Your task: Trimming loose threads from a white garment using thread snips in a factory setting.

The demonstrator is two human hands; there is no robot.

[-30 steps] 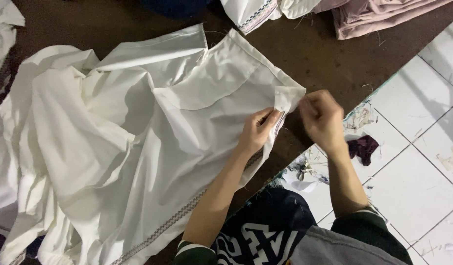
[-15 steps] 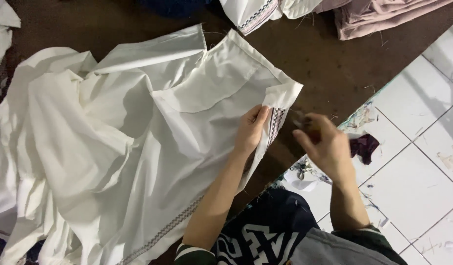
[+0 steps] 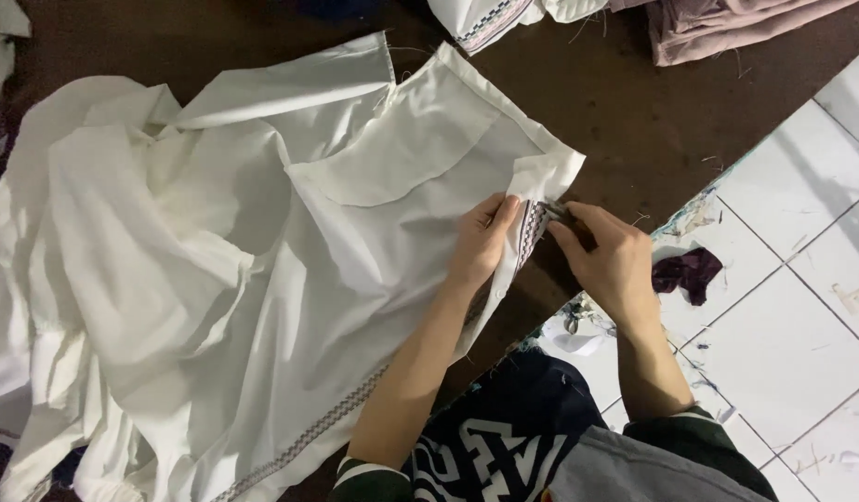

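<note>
Both forearms reach up from the lower edge: the left hand point(image 3: 481, 244) lies flat-fingered on the white garment point(image 3: 262, 260), pinning its patterned trim, while the right hand point(image 3: 611, 260) pinches that trim's turned corner with a small tool I cannot make out. The garment sprawls across the dark bench point(image 3: 625, 102), its corner near the bench edge. Beyond the edge lies tiled floor point(image 3: 801, 307) with fabric scraps point(image 3: 687, 272).
</note>
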